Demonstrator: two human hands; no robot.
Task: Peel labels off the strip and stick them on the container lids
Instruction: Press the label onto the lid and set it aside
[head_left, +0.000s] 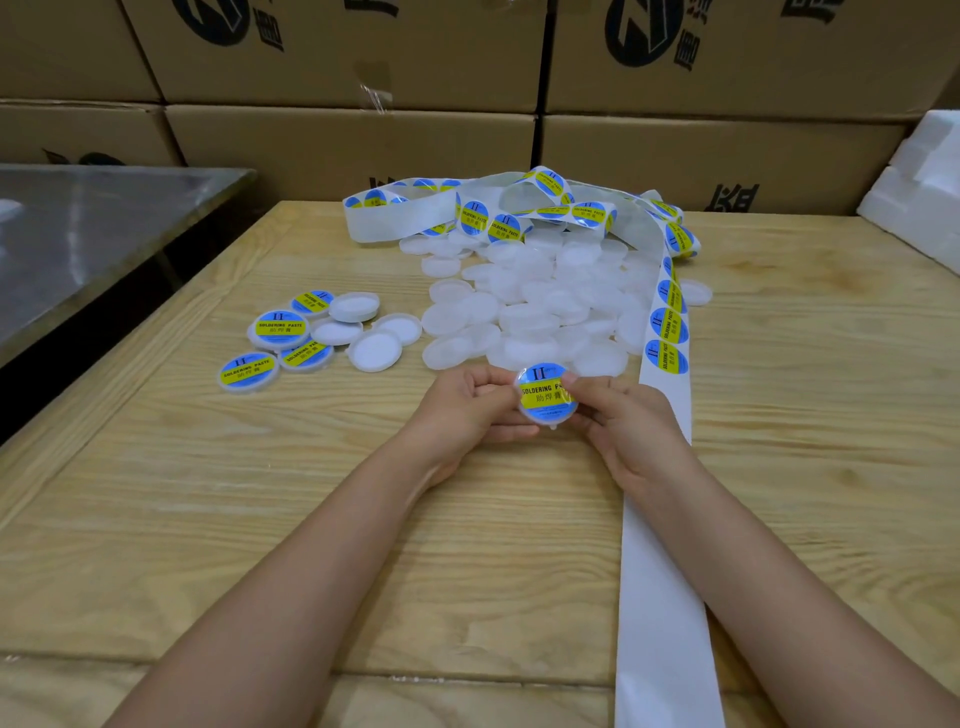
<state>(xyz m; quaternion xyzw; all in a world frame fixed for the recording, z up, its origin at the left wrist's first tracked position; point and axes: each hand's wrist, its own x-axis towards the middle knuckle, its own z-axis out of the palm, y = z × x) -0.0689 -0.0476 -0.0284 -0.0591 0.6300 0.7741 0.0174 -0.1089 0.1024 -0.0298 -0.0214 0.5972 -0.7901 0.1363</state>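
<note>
A white round lid (545, 396) bearing a blue and yellow label is held between both hands above the wooden table. My left hand (470, 402) grips its left edge with curled fingers. My right hand (621, 415) pinches its right side, thumb lying over the label's edge. A white label strip (667, 332) runs from a tangle at the back down past my right wrist to the front edge; its near part is bare backing. A heap of unlabelled white lids (535, 306) lies behind my hands.
Several labelled lids (280, 332) and a few plain ones (374, 351) lie to the left. Cardboard boxes (353, 140) are stacked behind the table (260, 519). A metal table (88, 223) stands at the left, white foam (919, 197) at the right.
</note>
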